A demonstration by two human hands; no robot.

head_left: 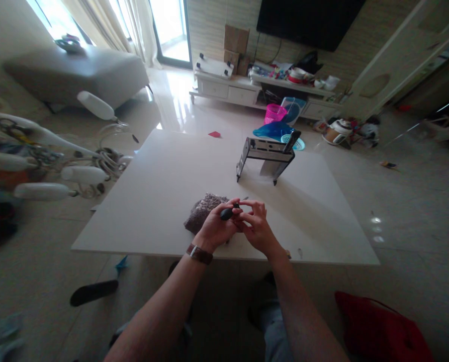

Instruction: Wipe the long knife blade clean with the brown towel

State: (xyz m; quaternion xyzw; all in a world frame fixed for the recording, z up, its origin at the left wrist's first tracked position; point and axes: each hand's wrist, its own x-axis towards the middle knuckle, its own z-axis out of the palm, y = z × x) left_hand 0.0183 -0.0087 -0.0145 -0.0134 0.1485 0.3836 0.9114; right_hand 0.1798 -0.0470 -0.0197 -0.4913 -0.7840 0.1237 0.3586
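Left hand (217,227) holds a small black thing (226,214) with a round end, above the near side of the white bench (160,186). Right hand (258,229) meets it, fingers bent; I can't tell if they pinch anything. A speckled brown bundle (203,210) sits just beside the left hand. A stand (265,146) is farther back.

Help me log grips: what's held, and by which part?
A dark object, between left hand and right hand, apparently held away from its rounded end.
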